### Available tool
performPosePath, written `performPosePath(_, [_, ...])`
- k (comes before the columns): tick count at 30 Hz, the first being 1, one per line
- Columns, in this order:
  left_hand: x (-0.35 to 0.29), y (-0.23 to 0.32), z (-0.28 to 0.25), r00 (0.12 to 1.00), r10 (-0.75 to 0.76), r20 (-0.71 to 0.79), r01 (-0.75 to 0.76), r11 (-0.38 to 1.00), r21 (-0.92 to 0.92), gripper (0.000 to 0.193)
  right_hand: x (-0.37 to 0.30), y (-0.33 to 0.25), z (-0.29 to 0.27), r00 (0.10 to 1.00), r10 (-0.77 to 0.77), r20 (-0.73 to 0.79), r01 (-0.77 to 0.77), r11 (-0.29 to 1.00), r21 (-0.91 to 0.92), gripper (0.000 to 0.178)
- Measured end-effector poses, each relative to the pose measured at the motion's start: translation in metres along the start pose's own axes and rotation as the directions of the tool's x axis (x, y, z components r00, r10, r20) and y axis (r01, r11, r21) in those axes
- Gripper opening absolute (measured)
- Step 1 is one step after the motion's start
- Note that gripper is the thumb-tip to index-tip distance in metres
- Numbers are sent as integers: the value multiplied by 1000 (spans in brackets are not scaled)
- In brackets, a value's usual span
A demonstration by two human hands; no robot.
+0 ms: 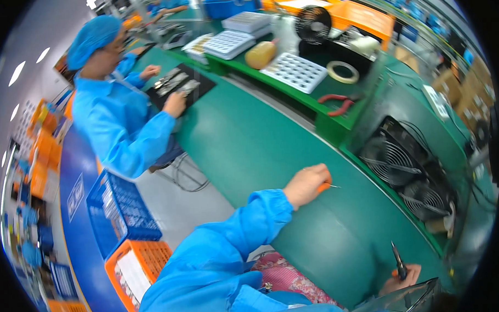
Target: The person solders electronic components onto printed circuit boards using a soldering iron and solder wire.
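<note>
My left hand (308,185) is closed above the green bench (238,140). From its fingers pokes a small orange piece (323,187) with a thin, light tip pointing right; its exact kind is unclear. Lower right, my right hand (406,278) is wrapped round a slim dark pen-shaped tool (397,261) with a narrow tip pointing up and away. A dark glossy shape at the lower edge covers part of that hand and its wrist. Both hands are well apart, over bare green surface.
At the far left a co-worker in blue handles metal parts on a black mat (203,91). The raised shelf holds a white hole tray (296,72), tape roll (343,72), red-handled pliers (337,104) and small fan (313,24). Larger fans (390,162) stand right; crates (125,212) sit left.
</note>
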State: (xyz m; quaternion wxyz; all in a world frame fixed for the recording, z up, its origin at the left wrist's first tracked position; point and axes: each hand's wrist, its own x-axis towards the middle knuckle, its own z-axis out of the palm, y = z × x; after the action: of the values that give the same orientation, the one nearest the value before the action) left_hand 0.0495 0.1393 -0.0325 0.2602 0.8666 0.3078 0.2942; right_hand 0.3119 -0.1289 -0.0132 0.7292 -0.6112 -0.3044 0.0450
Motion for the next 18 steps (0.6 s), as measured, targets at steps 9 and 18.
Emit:
performPosePath(9, [6, 7, 4, 999, 7, 35, -8, 1000, 12, 9, -2, -11, 5, 997, -56, -48, 53, 996, -70, 30])
performPosePath(18, [7, 4, 7, 1000, 21, 17, -21, 1000, -8, 8, -1, -5, -3, 999, -34, 0, 34, 998, -49, 29])
